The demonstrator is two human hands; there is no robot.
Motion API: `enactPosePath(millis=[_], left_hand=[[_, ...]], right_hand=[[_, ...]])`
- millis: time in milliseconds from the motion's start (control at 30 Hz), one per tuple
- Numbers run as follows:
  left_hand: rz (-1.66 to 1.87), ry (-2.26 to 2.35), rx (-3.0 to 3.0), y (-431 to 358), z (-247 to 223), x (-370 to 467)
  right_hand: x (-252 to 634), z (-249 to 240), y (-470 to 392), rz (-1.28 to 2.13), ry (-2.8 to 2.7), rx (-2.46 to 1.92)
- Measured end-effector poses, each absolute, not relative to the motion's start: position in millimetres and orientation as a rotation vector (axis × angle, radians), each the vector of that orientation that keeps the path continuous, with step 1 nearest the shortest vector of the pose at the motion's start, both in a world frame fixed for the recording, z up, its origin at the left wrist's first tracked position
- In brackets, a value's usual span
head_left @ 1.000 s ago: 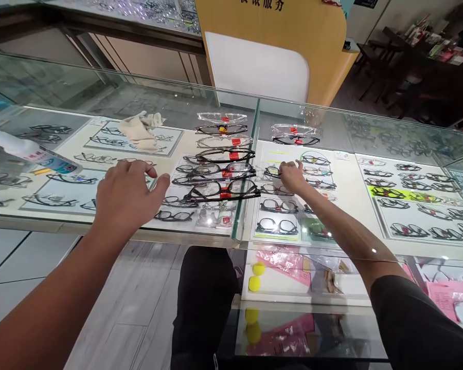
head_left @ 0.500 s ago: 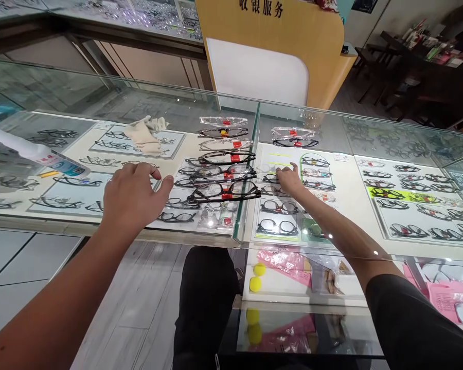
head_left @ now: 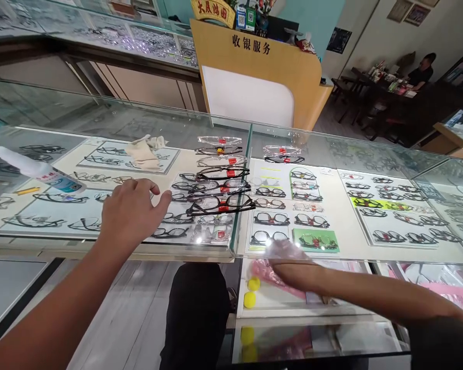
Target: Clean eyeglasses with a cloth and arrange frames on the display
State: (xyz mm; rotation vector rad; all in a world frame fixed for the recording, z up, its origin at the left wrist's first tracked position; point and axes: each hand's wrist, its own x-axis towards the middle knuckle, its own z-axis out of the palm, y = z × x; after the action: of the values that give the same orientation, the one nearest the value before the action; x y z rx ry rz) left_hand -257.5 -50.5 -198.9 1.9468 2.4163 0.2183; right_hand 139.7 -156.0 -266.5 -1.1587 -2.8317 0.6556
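Observation:
My left hand point(head_left: 135, 213) is over the glass counter top, thumb apart from loosely curved fingers, with nothing in it. Just right of it, several eyeglasses with red tags lie in a column, among them a black-framed pair point(head_left: 220, 205). My right hand point(head_left: 289, 259) is at the counter's front edge, above the open drawer. Its fingers are smeared by motion, so whether they hold anything is unclear. Close beyond it are a dark pair of glasses point(head_left: 269, 238) and a green card point(head_left: 332, 244) with glasses on it.
A white spray bottle point(head_left: 38, 169) and a beige cloth point(head_left: 142, 154) are at the left. The drawer point(head_left: 312, 312) below holds pink packets and yellow round pieces point(head_left: 250, 299). A wooden cashier desk point(head_left: 254, 61) stands beyond. Far right, a person point(head_left: 422, 72) sits at a table.
My right hand has drawn back from the glasses in the right section to the counter's front edge. The view has tilted upward. My left hand keeps nearly the same place and shape.

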Motion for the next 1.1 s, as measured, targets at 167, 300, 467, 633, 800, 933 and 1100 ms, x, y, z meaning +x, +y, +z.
enactPosePath(millis=[167,300,467,633,800,933,1100], left_hand=[[0.243,2.418,1.951,-51.6,-199.3,-256.9],[0.253,2.418,1.956,-53.2,-197.8,-254.1],[0.257,2.399,1.936,-53.9,-194.4,-252.5],[0.296,2.378,1.942,-55.1,-194.6,-254.1],[0.335,2.375,1.955,-56.3,-195.6,-254.2],[0.364,2.382,1.952,-55.4,-198.0,-255.1],[0.387,2.371,1.983,-53.6,-202.3,-257.8]], right_hand=[[154.2,-147.4,-170.5,1.051,-2.934,-0.871],[172.9,-90.9,-31.4,0.292,-2.633,-1.346],[190.9,-112.4,118.9,0.0,-2.801,-1.391],[189.3,-133.8,153.8,0.097,-2.807,-1.561],[189.7,-128.5,157.9,0.291,-2.706,-1.736],[189.3,-128.1,151.4,0.281,-2.651,-1.849],[182.7,-121.8,125.6,0.163,-2.603,-1.851]])
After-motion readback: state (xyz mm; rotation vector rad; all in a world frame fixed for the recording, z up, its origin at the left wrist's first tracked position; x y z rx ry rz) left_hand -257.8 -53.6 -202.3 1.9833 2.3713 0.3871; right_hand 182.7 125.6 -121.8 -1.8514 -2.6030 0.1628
